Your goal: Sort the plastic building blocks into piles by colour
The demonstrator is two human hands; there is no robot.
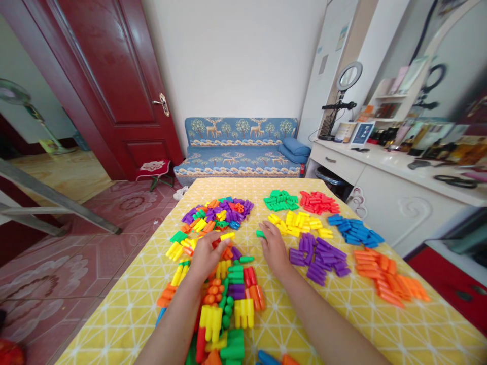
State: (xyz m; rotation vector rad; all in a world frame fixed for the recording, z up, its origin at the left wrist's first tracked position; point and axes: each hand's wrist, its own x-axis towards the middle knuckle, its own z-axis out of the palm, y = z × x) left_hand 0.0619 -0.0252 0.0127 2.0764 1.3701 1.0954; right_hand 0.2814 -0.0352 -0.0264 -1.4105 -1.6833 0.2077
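Between the thumb and fingers of my left hand (205,254) is a yellow bullet-shaped plastic block (228,236). My right hand (275,249) pinches a green plastic block (260,233) at its fingertips, just left of a yellow pile (300,223). Beyond my left hand lies a mixed heap of blocks (224,207), mostly purple. Under and in front of that hand, more mixed blocks, including a yellow group (244,313), spread toward me; my left forearm hides some. Single-colour piles lie to the right: green (280,200), red (318,202), purple (321,256), blue (355,230) and orange (388,276).
A yellow patterned cloth (281,314) covers the table. Behind it stands a blue sofa (236,152). To the right is a white dresser (399,195) with cosmetics and a ring light (349,76). A red door (110,76) and a small stool (153,169) are at the left.
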